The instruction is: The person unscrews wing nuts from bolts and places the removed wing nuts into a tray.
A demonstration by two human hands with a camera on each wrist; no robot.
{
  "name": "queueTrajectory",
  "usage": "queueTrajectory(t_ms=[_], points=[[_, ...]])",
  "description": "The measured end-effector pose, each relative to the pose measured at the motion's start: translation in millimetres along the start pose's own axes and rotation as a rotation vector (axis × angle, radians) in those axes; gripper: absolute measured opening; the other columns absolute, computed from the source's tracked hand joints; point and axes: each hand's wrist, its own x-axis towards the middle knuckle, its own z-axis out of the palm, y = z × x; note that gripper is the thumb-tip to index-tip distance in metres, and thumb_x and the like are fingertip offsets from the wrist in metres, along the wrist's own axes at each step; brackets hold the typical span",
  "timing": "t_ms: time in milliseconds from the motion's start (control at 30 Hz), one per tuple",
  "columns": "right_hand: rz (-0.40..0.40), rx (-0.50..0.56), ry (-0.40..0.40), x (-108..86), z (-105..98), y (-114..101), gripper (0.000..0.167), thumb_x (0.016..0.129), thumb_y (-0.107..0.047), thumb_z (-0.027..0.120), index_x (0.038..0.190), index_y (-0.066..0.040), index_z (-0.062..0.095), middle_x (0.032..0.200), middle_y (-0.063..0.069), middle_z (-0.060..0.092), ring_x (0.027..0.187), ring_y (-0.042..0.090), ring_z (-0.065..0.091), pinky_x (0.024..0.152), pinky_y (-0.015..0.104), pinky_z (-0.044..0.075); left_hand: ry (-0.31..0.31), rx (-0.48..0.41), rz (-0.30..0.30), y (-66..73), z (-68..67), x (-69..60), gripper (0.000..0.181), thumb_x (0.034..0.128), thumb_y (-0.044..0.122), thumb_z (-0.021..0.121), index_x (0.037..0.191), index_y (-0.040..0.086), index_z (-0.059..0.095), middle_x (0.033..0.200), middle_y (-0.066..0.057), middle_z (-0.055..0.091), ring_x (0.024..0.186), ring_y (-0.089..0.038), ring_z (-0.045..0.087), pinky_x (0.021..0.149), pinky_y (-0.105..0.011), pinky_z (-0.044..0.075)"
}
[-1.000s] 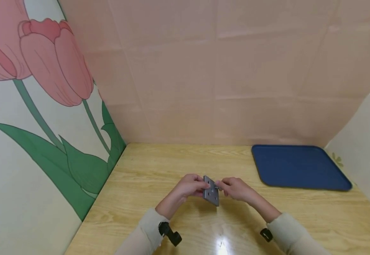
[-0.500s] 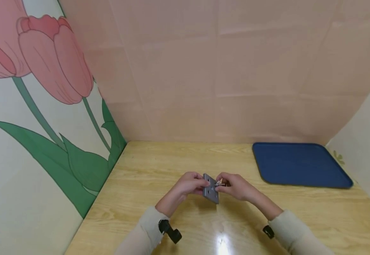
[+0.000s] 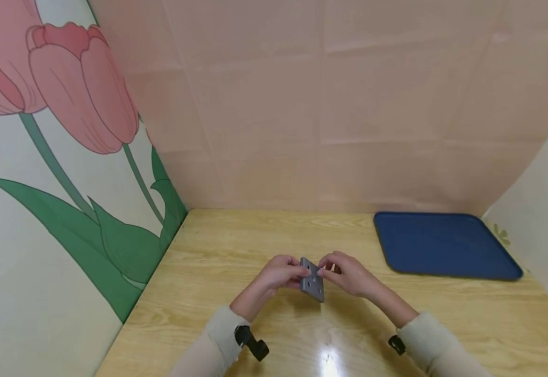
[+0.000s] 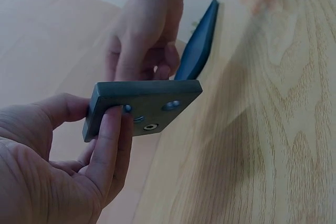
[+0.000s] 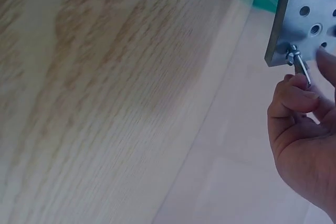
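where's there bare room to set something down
Bare: the pale wood-grain table between the left hand and the tulip-printed wall, and the dark-blue rectangular tray beyond the right hand. Crowded: above front centre, where both hands meet at the grey, square, holed metal plate.

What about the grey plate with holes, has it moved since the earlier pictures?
No, not noticeably: in the head view, the grey plate with holes keeps its place against the blue tray.
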Motion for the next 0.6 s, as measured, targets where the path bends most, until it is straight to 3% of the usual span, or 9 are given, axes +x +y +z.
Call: queueTrajectory(t_ms=[200, 333, 433, 600], points=[[0.167, 0.009, 0.061, 3.4, 0.6, -2.1, 0.03, 0.105, -0.033, 0.055, 0.099, -0.009, 0.072, 0.083, -0.001, 0.062, 0.068, 0.014, 0.049, 0.058, 0.028, 0.042, 0.0, 0.017, 0.0, 0.3, -0.7, -0.6, 0.024, 0.0892, 0.015, 0.076, 0.103, -0.002, 0.067, 0.093, -0.012, 0.073, 0.08, -0.019, 0.072, 0.07, -0.032, 0.062], [0.293, 0.03, 0.016, 2.6, 1.8, -2.1, 0.038, 0.105, -0.04, 0.052, 0.097, -0.009, 0.072, 0.084, 0.005, 0.065, 0.072, 0.017, 0.053, 0.061, 0.032, 0.044, -0.003, 0.019, -0.001, 0.9, -0.4, -1.2, 0.025, 0.0889, 0.015, 0.077, 0.103, -0.002, 0.066, 0.093, -0.012, 0.073, 0.08, -0.019, 0.072, 0.07, -0.033, 0.062], [0.357, 0.035, -0.026, 0.8, 4.3, -1.6, 0.047, 0.104, -0.048, 0.051, 0.104, -0.006, 0.073, 0.095, 0.008, 0.071, 0.083, 0.02, 0.062, 0.068, 0.037, 0.051, -0.003, 0.013, -0.003, 0.1, -0.2, -2.2, 0.025, 0.0884, 0.013, 0.077, 0.104, -0.003, 0.066, 0.093, -0.012, 0.073, 0.08, -0.02, 0.072, 0.07, -0.033, 0.062], [0.391, 0.03, -0.056, 0.1, 5.5, -2.9, 0.054, 0.103, -0.052, 0.049, 0.104, -0.003, 0.072, 0.095, 0.009, 0.071, 0.087, 0.023, 0.065, 0.071, 0.04, 0.054, -0.006, -0.003, 0.004, -0.6, -0.2, -2.4, 0.027, 0.088, 0.013, 0.077, 0.106, -0.003, 0.065, 0.093, -0.013, 0.073, 0.08, -0.02, 0.073, 0.07, -0.033, 0.062]])
